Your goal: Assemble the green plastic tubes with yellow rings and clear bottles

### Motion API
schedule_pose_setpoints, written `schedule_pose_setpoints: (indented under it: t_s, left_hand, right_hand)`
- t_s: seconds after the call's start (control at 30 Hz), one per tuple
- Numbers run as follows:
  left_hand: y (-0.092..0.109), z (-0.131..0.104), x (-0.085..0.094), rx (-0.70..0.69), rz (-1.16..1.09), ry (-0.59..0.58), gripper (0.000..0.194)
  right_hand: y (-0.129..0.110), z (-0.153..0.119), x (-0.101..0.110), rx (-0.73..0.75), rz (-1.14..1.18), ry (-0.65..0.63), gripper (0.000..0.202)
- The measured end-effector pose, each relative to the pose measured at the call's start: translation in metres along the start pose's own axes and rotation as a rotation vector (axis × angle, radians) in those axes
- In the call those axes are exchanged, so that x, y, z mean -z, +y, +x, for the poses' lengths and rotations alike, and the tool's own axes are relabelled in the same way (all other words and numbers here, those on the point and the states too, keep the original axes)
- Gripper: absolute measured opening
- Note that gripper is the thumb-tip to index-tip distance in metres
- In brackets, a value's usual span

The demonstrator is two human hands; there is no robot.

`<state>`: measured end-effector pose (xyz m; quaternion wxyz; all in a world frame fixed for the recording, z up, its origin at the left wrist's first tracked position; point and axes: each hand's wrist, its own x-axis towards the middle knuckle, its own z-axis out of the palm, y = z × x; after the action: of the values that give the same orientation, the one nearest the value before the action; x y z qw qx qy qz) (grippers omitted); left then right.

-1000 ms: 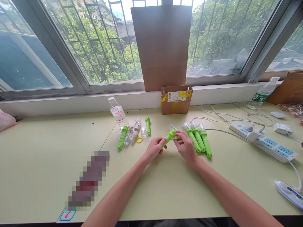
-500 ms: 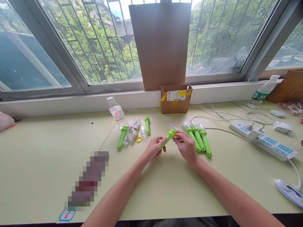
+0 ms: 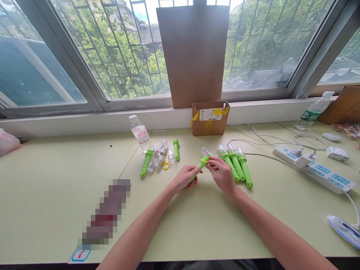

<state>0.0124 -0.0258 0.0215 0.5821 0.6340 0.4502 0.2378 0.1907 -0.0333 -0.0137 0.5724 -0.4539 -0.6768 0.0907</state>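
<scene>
My left hand (image 3: 184,179) is closed around the body of a green tube (image 3: 197,171), which tilts up to the right. The fingertips of my right hand (image 3: 222,174) pinch the tube's top end, by a yellow ring (image 3: 206,159). Just beyond lies a clear piece (image 3: 206,151), partly hidden. To the right rest several green tubes with clear caps (image 3: 244,168). On the left are a green tube (image 3: 146,163), another green tube (image 3: 176,150), clear caps (image 3: 171,157) and a loose yellow ring (image 3: 165,165).
A water bottle (image 3: 140,134) stands behind the left parts. An open cardboard box (image 3: 210,125) sits at the back by the window. White power strip (image 3: 315,168) and cables are at right, with another bottle (image 3: 312,114) behind. A blurred dark strip (image 3: 107,213) lies at left.
The view has shifted slightly. Both hands remain at the green tube, which has dipped slightly between them.
</scene>
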Motion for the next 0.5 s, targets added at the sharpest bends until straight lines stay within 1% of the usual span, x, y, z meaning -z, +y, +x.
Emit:
schedule_pose_setpoints:
  t_s: [0.13,0.33,0.43,0.5]
  left_hand:
    - [-0.0011,0.0004,-0.0013,-0.001,0.003,-0.002,0.05]
    - [0.0011,0.0008,-0.0044,0.007,-0.039,0.028,0.046]
    - [0.0043,-0.0007,-0.0067,0.004,-0.074,0.022,0.044]
    - [0.0048,-0.0012,-0.0092,-0.023,-0.101,0.052,0.044]
  right_hand:
    - [-0.001,-0.0005,-0.0005,-0.037,0.0,-0.012,0.017]
    - [-0.0053,-0.0018,-0.0006,-0.038,0.023,-0.045,0.019]
    - [-0.0074,-0.0023,-0.0007,-0.039,0.041,-0.066,0.024]
    - [-0.0093,-0.003,-0.0014,-0.056,0.057,-0.068,0.032]
